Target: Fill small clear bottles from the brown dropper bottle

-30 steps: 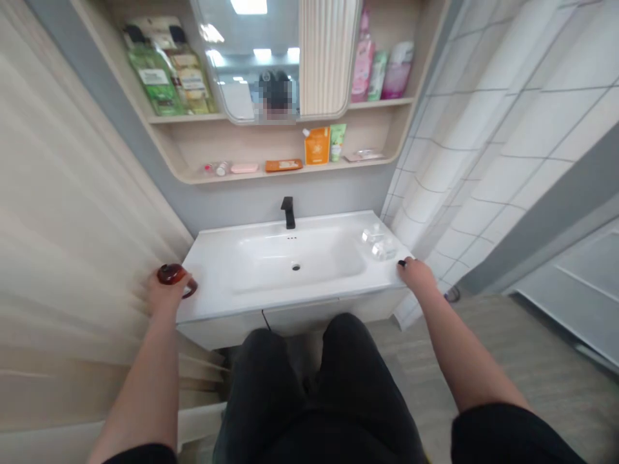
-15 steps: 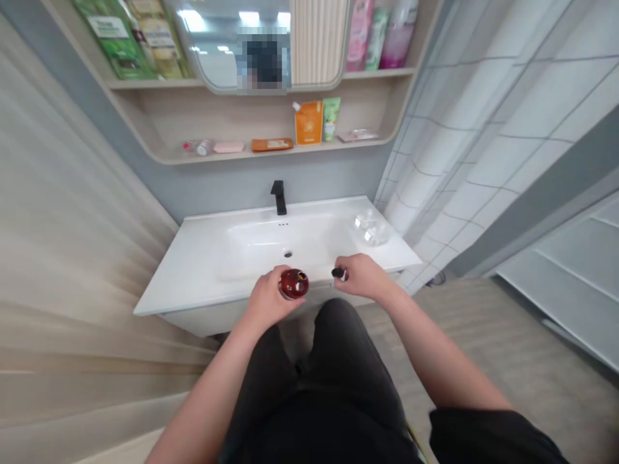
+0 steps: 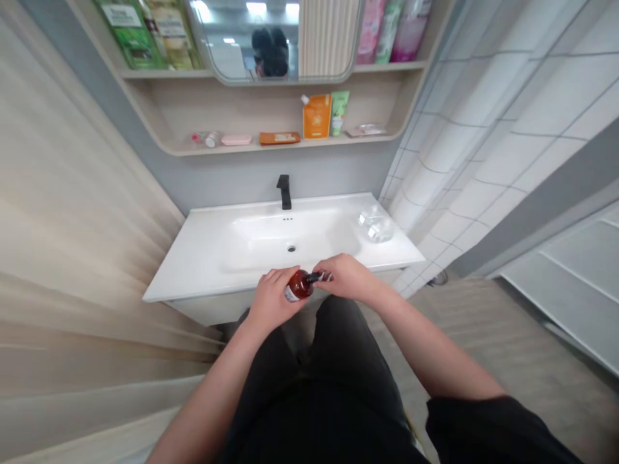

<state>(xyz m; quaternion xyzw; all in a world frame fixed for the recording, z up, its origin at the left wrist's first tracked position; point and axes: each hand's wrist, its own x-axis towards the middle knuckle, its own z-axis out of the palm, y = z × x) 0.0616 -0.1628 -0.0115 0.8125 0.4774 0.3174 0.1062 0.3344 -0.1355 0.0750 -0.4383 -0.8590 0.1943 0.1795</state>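
Note:
Just above the front edge of the sink, my left hand (image 3: pixel 275 301) is wrapped round a glossy red-brown bottle (image 3: pixel 300 285) with a pale label. The bottle tilts to the right, its neck toward my right hand (image 3: pixel 341 276). Pinched in the right fingers is a black bottle cap (image 3: pixel 313 278), which meets the bottle at its mouth. Whether it is screwed on or only touching, I cannot tell. My fingers hide part of the cap.
Behind the hands lies a white sink (image 3: pixel 232 248) with a black faucet (image 3: pixel 285 192). Clear containers (image 3: pixel 380 229) stand on its right side. Above, a wall shelf (image 3: pixel 188 149) carries an orange pouch (image 3: pixel 316 117), a green tube (image 3: pixel 339 115) and small items. Curtains hang on both sides.
My right hand has moved left, bringing the black cap to the bottle's mouth. The bottle has tipped toward the right, so its label now shows.

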